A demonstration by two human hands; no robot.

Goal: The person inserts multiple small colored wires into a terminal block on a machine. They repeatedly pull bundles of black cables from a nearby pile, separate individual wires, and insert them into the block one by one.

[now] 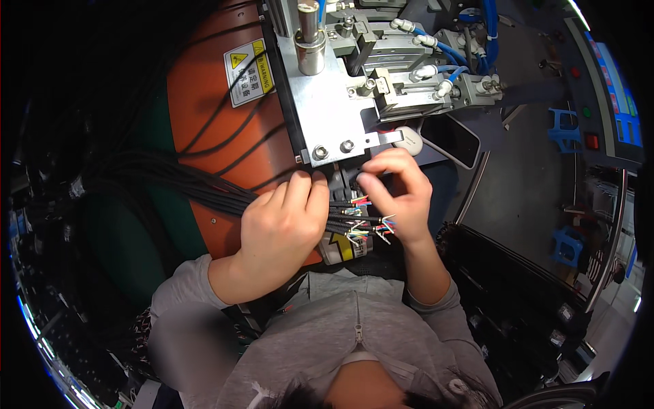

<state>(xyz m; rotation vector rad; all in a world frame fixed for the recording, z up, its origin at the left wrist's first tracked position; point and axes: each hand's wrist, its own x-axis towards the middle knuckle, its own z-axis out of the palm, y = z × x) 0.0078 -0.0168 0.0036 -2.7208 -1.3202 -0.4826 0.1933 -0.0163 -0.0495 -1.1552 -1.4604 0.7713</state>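
Observation:
My left hand (289,213) is closed, its fingers pressed together around a black cable (269,181) at the lower edge of a metal machine head (327,112). Its fingertips are partly hidden. My right hand (403,194) is just right of the head, thumb and index finger curled toward each other; whatever may be between them is too small to make out. Under and beside my left hand lies a bundle of black cables (221,195). Their stripped ends (368,225) fan out in red, blue, white and green wires between my hands.
An orange-brown machine surface (197,102) with a warning label (248,72) lies at the left. Clamps with blue air hoses (446,58) stand at the back. A phone (451,140) and a round white object (409,140) are to the right, below a control panel (599,102).

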